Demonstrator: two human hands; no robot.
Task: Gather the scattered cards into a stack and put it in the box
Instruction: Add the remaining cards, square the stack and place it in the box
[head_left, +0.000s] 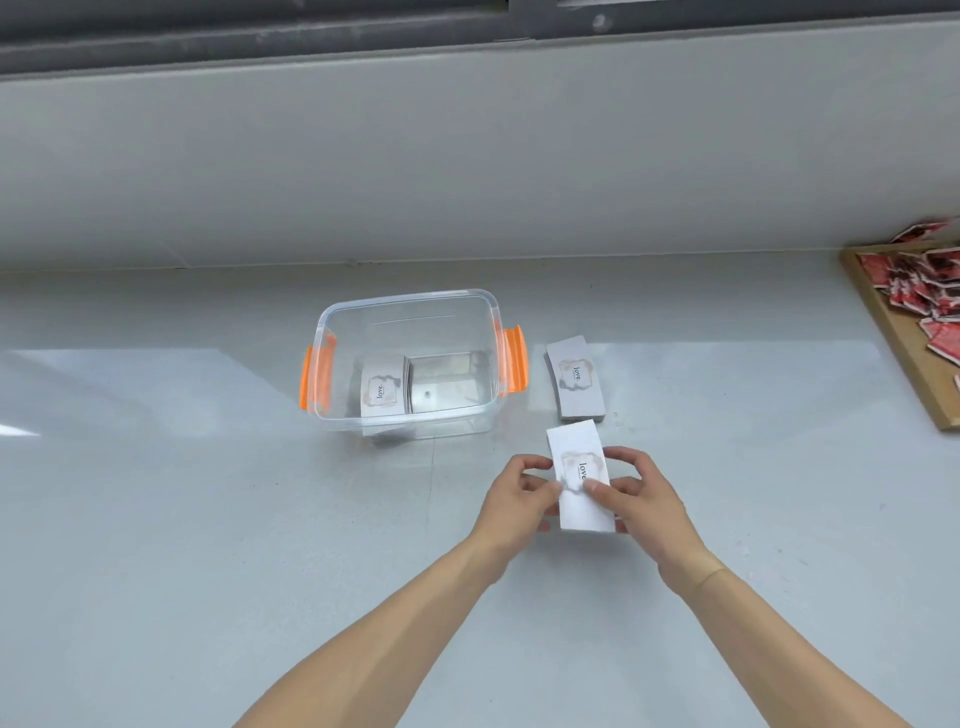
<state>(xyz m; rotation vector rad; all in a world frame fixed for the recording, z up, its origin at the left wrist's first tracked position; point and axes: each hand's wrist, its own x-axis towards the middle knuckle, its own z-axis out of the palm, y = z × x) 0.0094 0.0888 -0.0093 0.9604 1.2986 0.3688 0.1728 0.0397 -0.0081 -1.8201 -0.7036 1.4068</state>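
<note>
Clear box (332, 332) with orange latches up and left of the fingers, one card stack inside, left hand (511, 499) and right hand (641, 501) pinching held stack (579, 475) from both sides, second stack (575, 378) just beyond fingertips, wooden tray (883, 312) of red packets far right

We see both hands gripping a stack of white cards (579, 475), the left hand (519, 499) and the right hand (641, 499) on its two long sides. Beyond it, a second stack (575, 383) lies beside the clear box (410, 306). Inside the box rests what seems a third stack (383, 392).
</note>
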